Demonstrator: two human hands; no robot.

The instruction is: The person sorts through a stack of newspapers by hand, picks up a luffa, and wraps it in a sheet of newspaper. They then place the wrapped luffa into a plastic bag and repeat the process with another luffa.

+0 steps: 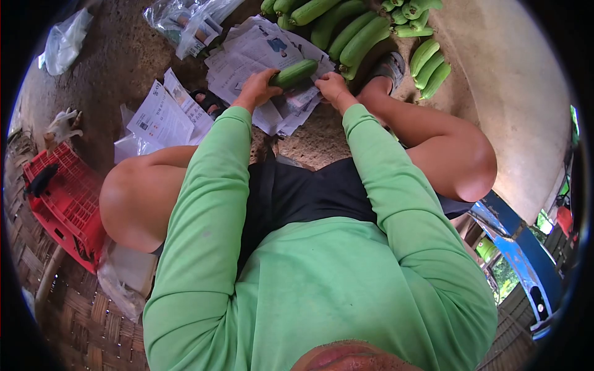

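A green gourd (pixel 294 74), long and smooth-skinned, lies across a stack of printed paper sheets (pixel 247 46) on the ground. My left hand (pixel 260 88) grips its left end, fingers closed around it. To the right of the gourd, my right hand (pixel 332 87) is closed in a pinch at the edge of the top sheet of paper. Its fingertips are partly hidden, and it stays apart from the gourd. More long green gourds (pixel 365 40) lie just beyond the stack, close to my right hand.
Smaller gourds (pixel 430 69) lie at the upper right. Loose printed sheets (pixel 162 116) and a clear plastic bag (pixel 185 25) are to the left, with another plastic bag (pixel 67 42) farther off. A red plastic crate (pixel 65 204) and a cat (pixel 62 128) are at far left.
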